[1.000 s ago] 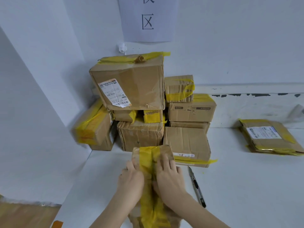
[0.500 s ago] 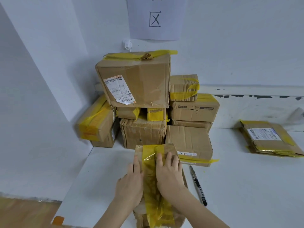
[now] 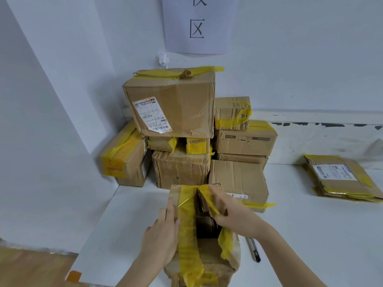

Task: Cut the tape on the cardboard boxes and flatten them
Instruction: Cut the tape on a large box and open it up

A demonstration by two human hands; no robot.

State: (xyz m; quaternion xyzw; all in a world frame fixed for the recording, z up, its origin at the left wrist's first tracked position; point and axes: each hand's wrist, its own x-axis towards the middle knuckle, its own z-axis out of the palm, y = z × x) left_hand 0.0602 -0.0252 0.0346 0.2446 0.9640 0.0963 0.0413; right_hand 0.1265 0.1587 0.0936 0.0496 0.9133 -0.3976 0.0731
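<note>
At lower centre of the frame, a taped cardboard box (image 3: 199, 235) lies on the white surface (image 3: 310, 235), its long axis running away from the person. The right hand (image 3: 234, 216) grips the right flap, fingers (image 3: 215, 195) curled over its edge, lifting it from the split seam. The left hand (image 3: 163, 237) rests flat, fingers straight, on the left flap. Judged from here, the parting runs sideways, across that axis. A knife (image 3: 254, 250) lies just right of the box.
</note>
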